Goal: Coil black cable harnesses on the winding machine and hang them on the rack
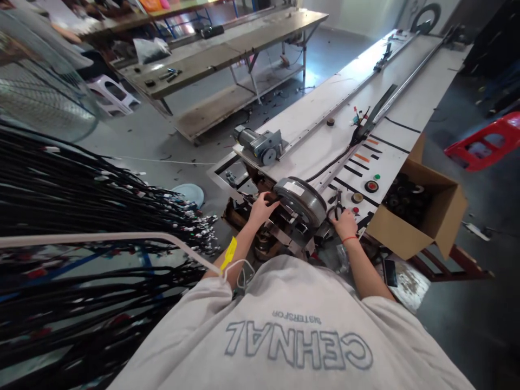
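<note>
Left hand (262, 208) grips the round grey metal hub motor (301, 201); beside it, right hand (345, 223) closes on black-handled scissors (337, 208), seemingly readying a cut.

Item count, head view:

- Hands: two, one left hand (262, 207) and one right hand (345, 223).
- Grey wheel motor (300, 201): one.
- Small geared motor (260, 145): one.
- Scissors (336, 208): one pair.
- Cardboard box (422, 222): one, containing black tape rolls (404, 196); quantity not determinable.
- Long white table (325, 116): one.
- Grey table (227, 51): one.
- Red stool (485, 142): one.
- White stool (112, 93): one.
- Black cable harnesses (81, 189): too many to count.
</note>
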A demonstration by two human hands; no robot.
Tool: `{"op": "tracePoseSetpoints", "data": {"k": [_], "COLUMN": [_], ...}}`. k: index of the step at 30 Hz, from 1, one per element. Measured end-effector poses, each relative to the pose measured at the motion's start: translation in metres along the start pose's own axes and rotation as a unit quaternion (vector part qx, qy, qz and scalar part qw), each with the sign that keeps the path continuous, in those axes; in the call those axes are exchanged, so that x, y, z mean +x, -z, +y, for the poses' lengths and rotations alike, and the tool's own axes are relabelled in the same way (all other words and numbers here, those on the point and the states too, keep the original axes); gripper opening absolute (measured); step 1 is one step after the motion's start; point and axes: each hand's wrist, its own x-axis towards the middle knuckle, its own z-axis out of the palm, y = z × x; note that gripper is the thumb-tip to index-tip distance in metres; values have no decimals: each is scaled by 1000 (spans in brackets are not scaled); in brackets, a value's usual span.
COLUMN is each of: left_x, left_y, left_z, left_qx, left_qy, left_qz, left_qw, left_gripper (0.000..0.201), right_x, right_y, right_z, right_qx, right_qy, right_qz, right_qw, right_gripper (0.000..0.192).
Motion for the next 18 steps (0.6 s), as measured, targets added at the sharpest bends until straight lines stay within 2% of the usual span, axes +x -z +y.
{"op": "tracePoseSetpoints", "data": {"k": [1, 3, 4, 5, 6, 7, 9, 10, 11, 12, 13, 15, 17, 18], "left_x": [1, 2, 2, 2, 2, 2, 2, 2, 1, 1, 0, 0, 4, 6], "left_y": [0, -4, -6, -8, -9, -9, -6, -3, 0, 4, 6, 11, 14, 15], "left_z": [-1, -2, -2, -2, -1, 1, 7, 10, 14, 17, 21, 25, 25, 23], "left_qx": [-9, -23, -27, -28, -27, -23, -12, -6, 2, 15, 37, 109, 188, 217], "left_qy": [0, -4, -5, -5, -5, -3, 1, -2, -9, -18, -26, -30, -12, 2], "left_qz": [-11, -22, -23, -24, -24, -27, -37, -46, -55, -62, -63, -35, 19, 36], "left_qw": [1000, 999, 999, 999, 999, 999, 999, 999, 998, 998, 997, 993, 982, 976], "left_gripper": [54, 49, 47, 45, 43, 41, 42, 44, 46, 48, 50, 55, 56, 52], "right_x": [-3, -13, -20, -30, -42, -55, -81, -92, -99, -104, -105, -103, -98, -97], "right_y": [-2, 2, 7, 12, 16, 20, 18, 13, 5, -5, -15, -30, -33, -28], "right_z": [12, 30, 34, 34, 31, 24, -1, -18, -37, -56, -73, -96, -95, -86], "right_qx": [22, 137, 219, 305, 382, 443, 496, 493, 479, 464, 458, 468, 467, 459], "right_qy": [-10, 2, 33, 81, 138, 193, 246, 235, 207, 173, 140, 93, 83, 93], "right_qz": [-29, -75, -99, -134, -185, -258, -456, -554, -631, -678, -692, -649, -600, -594], "right_qw": [999, 988, 970, 939, 895, 837, 697, 628, 574, 543, 540, 593, 644, 654], "right_gripper": [41, 35, 33, 34, 37, 42, 54, 62, 70, 76, 77, 72, 68, 67]}}
